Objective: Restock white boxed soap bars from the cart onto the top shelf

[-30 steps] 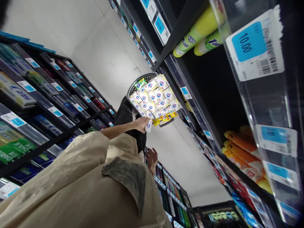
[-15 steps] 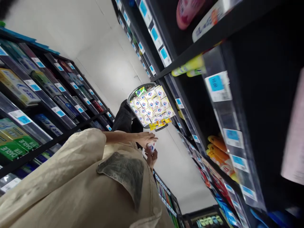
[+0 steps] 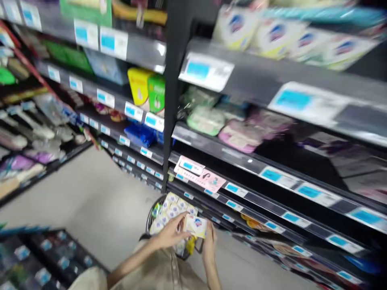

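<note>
A white and yellow box of soap (image 3: pixel 196 226) is held between my two hands, its printed face turned up toward me. My left hand (image 3: pixel 173 233) grips its left end, thumb along the near edge. Around the right end close the fingers of my right hand (image 3: pixel 210 237). Below the hands a dark basket (image 3: pixel 148 219) is filled with similar white boxes (image 3: pixel 173 210). A green packet (image 3: pixel 156 210) lies at its left side and yellow packets (image 3: pixel 190 244) at its near side, partly covered by my hands.
Dark shelving with price labels (image 3: pixel 281 177) runs along the right. More soap boxes (image 3: pixel 276 36) stand on its upper shelf, with green and pink packs (image 3: pixel 242 133) below. Brush-like goods (image 3: pixel 36 125) fill the left rack. Grey floor (image 3: pixel 102 201) lies between; another shelf (image 3: pixel 39 253) is at lower left.
My view has swung round and up toward the shelving. The soap box remains in both hands, now with its broad printed face in sight and a hand at each end.
</note>
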### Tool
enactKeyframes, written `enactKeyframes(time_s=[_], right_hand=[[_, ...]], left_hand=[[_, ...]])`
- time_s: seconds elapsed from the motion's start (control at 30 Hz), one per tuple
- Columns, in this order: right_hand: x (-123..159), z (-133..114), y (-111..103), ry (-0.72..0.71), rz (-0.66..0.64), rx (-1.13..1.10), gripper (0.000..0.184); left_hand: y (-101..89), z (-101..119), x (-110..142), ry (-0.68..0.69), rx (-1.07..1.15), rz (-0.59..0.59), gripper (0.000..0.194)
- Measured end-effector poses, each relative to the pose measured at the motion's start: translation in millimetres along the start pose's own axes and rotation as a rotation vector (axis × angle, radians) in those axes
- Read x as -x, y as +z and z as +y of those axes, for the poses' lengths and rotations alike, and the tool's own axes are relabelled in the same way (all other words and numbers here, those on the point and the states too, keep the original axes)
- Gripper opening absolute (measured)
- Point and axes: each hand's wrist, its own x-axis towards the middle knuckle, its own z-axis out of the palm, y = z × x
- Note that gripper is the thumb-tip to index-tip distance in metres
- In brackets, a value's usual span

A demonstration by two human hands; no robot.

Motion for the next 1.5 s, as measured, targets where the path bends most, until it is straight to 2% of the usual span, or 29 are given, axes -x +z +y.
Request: enactKeyframes(time_s=[0.07,0.13,0.23,0.33,0.47,0.57,0.77,0.9,1.1,1.3,1.5], right_hand=[[-3.9,-24.2,8.6,-0.005,0.059,-0.114,0.051],[-3.4,-43.2,13.8,0.002,0.081,-0.2,0.05],[3.1,-62.1,20.4,-0.04,0.092,-0.272,0.054],[13.2,-72.2,29.0,-0.097,0.091,-0.291,0.06],[27.1,-73.5,39.4,-0.134,0.088,-0.258,0.054],[35.0,-69.6,41.9,-0.167,0.14,-0.25,0.049],[43.7,-67.5,37.9,-0.235,0.282,-0.287,0.043],[45.1,-66.0,36.6,-0.235,0.302,-0.31,0.042],[41.0,-63.2,39.0,-0.216,0.272,-0.305,0.045],[29.3,-72.4,53.5,-0.222,0.19,-0.356,0.044],[13.5,-84.8,68.8,-0.295,0.122,-0.33,0.043]], left_hand=[[2.7,16.1,-8.2,0.024,0.041,0.022,0.07],[9.1,23.3,-15.6,0.031,0.188,0.016,0.071],[19.8,21.4,-21.6,0.012,0.508,-0.021,0.078],[23.0,11.2,-18.9,-0.041,0.651,-0.001,0.084],[13.0,-3.7,-6.9,-0.156,0.653,0.039,0.084],[5.5,-8.3,0.7,-0.157,0.659,0.026,0.08],[15.3,4.3,5.1,-0.154,0.673,0.017,0.086],[24.1,11.0,6.0,-0.152,0.745,0.034,0.078],[11.6,21.9,11.6,-0.158,0.712,-0.005,0.084],[-6.1,39.9,11.1,-0.084,0.709,-0.016,0.079],[-19.4,39.2,-5.7,0.116,0.631,0.049,0.074]])
